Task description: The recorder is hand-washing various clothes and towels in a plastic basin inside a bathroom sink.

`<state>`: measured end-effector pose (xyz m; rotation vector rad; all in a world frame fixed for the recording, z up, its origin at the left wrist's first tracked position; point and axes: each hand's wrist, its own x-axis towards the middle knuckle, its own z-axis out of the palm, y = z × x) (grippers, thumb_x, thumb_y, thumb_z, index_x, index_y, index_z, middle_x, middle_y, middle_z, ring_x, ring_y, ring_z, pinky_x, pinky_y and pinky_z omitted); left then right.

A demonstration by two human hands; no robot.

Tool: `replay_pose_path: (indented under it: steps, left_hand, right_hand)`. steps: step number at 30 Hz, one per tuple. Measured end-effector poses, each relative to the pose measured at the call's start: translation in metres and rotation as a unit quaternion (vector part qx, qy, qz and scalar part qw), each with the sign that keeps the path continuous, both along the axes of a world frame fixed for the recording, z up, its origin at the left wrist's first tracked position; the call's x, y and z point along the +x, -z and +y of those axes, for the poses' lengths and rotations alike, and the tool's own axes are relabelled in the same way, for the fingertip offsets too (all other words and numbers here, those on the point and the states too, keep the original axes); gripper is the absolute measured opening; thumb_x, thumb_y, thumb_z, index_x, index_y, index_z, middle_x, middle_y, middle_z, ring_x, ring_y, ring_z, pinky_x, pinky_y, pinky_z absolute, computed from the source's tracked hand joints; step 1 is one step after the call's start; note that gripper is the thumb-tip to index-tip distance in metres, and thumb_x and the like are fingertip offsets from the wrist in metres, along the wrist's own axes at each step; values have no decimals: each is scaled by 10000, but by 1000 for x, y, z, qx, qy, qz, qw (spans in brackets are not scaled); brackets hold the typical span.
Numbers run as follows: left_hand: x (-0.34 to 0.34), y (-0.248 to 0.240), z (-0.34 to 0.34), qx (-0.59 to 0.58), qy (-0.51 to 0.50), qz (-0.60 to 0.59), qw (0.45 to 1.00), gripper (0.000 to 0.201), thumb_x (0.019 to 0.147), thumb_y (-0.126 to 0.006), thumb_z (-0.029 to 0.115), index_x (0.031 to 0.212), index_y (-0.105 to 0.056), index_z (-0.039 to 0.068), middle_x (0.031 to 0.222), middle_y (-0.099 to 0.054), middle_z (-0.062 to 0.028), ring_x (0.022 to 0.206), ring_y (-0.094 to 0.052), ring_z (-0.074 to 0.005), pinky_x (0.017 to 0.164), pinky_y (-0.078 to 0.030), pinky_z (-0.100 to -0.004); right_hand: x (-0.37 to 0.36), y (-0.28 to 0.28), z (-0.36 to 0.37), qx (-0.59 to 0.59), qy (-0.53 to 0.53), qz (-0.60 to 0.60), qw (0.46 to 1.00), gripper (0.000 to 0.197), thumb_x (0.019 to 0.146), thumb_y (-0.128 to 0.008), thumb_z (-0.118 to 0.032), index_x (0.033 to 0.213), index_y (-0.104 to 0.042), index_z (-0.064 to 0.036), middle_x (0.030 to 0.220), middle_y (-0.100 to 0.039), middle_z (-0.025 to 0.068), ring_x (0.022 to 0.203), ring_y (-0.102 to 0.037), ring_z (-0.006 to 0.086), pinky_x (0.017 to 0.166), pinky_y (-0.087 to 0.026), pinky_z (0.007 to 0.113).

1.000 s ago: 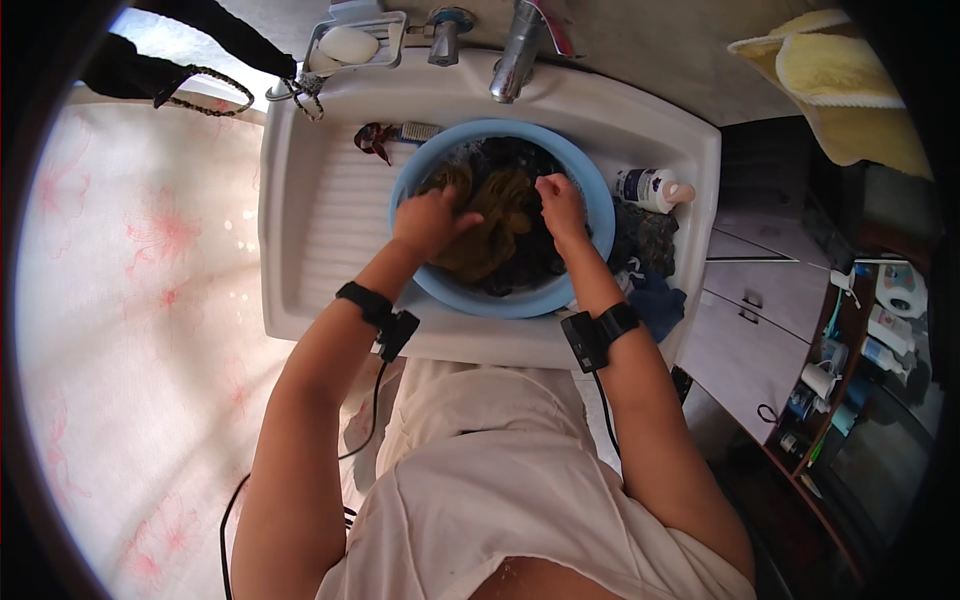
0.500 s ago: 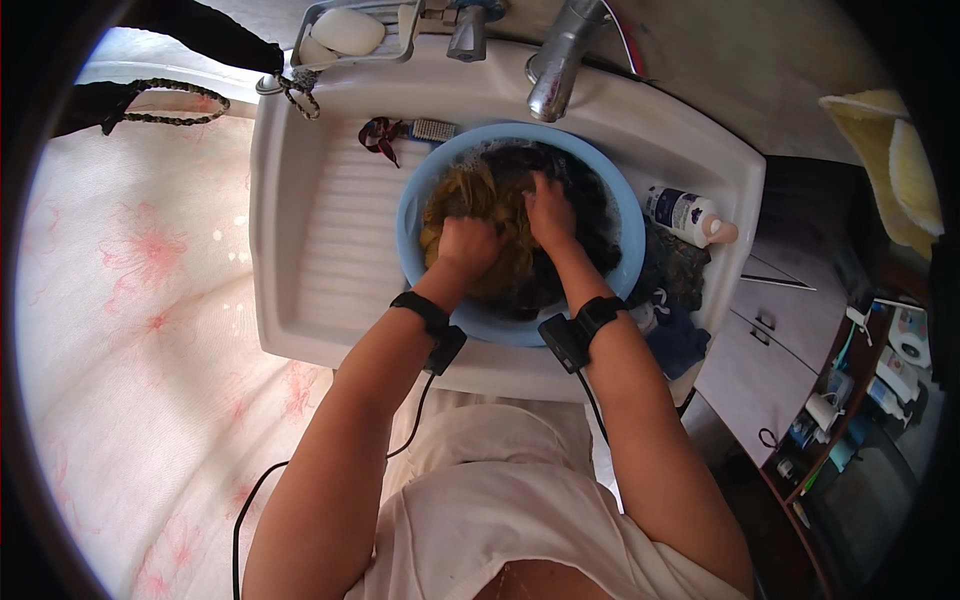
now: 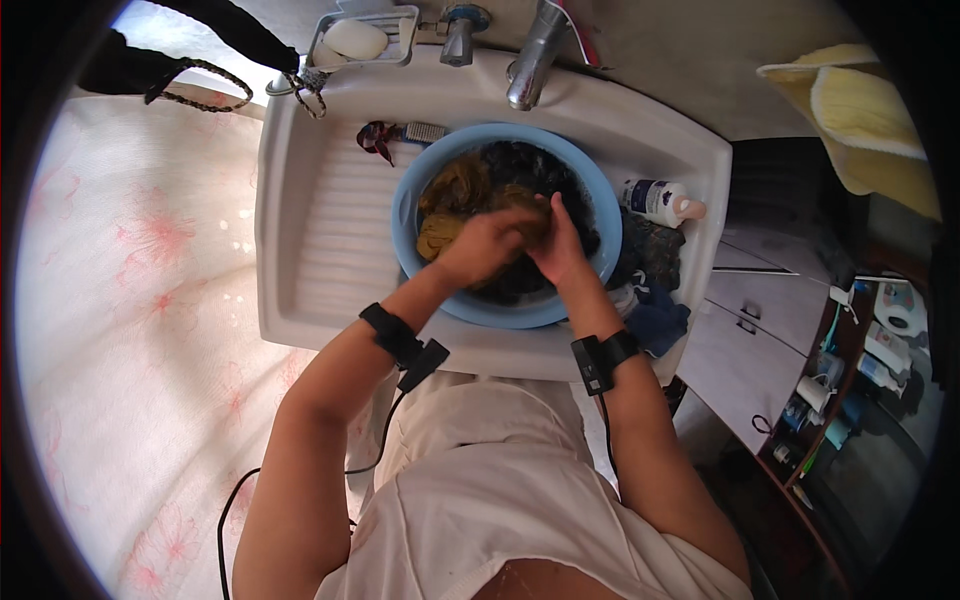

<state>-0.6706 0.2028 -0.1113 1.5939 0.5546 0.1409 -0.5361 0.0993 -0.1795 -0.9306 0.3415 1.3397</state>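
White sink point(image 3: 450, 352): ribbed span point(image 3: 350, 245) left of blue basin point(image 3: 403, 215), bottle point(image 3: 655, 203) right; hands point(image 3: 482, 248) within rim point(image 3: 530, 318), holding olive cloth point(image 3: 517, 196) between.

No wording is legible. Inside the sink point(image 3: 345, 240), at right, 1 white bottle point(image 3: 668, 206) lies on its side, its dark label point(image 3: 648, 198) too small to read. Containers point(image 3: 886, 347) on the right-hand shelf are too blurred for lettering.

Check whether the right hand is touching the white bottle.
Apart: in the head view, the right hand is inside the blue basin, whose rim lies between it and the white bottle.
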Motion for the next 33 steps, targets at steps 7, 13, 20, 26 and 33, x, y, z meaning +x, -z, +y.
replay_pose_path:
  steps: [7,13,20,26,33]
  left_hand:
    - [17,-25,-27,117,51,-34,991,317,805,-594,282,959,-665,15,927,-657,-190,838,-641,-317,756,-500,-393]
    - [0,16,25,221,-219,231,922,419,821,-603,434,774,-682,25,675,-642,-171,724,-633,-370,705,-491,-441]
    - [28,-24,-20,206,-133,115,963,401,836,-595,421,752,-658,34,687,-620,-198,711,-613,-386,665,-470,-451]
    - [-39,2,49,18,-121,170,978,436,834,-624,449,826,-679,17,740,-659,-108,730,-638,-210,706,-488,-334]
    - [-65,-20,53,-179,90,224,954,339,864,-633,331,997,-668,21,947,-663,-44,874,-598,-129,802,-461,-259]
  right_hand:
    - [-36,-1,-17,67,-80,-319,942,446,947,-476,-393,1270,-471,-85,1183,-569,97,1106,-550,233,961,-441,361]
    - [-91,-45,33,-98,-50,22,994,422,978,-384,-415,1222,-509,-94,1171,-577,65,1067,-572,211,901,-472,356]
    - [-23,46,7,304,43,278,910,477,974,-354,-409,1282,-511,-80,1316,-506,168,1186,-504,331,1068,-330,493]
    - [2,-77,36,56,51,-214,974,277,909,-597,-271,1123,-566,-98,1085,-598,44,1028,-567,186,905,-452,348]
    - [62,-118,19,122,47,-292,947,309,897,-569,-107,1203,-535,-124,1206,-516,25,1119,-496,172,934,-425,333]
